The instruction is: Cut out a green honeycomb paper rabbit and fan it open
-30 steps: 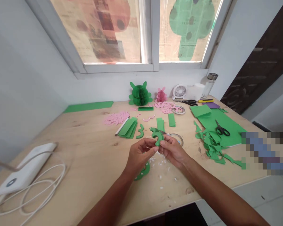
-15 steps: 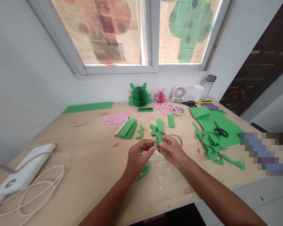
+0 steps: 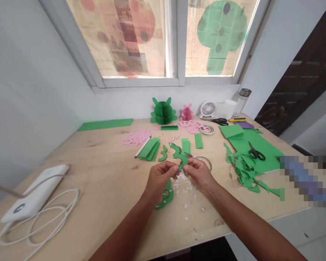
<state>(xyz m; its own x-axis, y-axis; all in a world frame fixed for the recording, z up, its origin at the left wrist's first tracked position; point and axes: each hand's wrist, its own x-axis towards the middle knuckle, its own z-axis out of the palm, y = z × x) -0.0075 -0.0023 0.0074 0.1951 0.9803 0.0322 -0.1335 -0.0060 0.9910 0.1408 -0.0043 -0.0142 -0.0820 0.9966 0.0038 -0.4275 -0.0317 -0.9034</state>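
A curved green paper piece is held upright above the table between my two hands. My left hand pinches at its lower end, fingers closed. My right hand grips its lower right edge, and a dark pointed tip shows beside those fingers. Under my left wrist lies another green cutout with small white strips on it. White paper bits are scattered below my hands. Just behind them are a wavy green cutout, folded green strips and a roll of tape.
Pink cutouts, a green honeycomb paper figure, a smaller pink one and a fan stand or lie at the back. On the right are scissors and green scraps; a white power strip lies left.
The green piece now shows more of its wavy shape, spread further up and left. My hands stay close together at its lower end. The view has shifted slightly.
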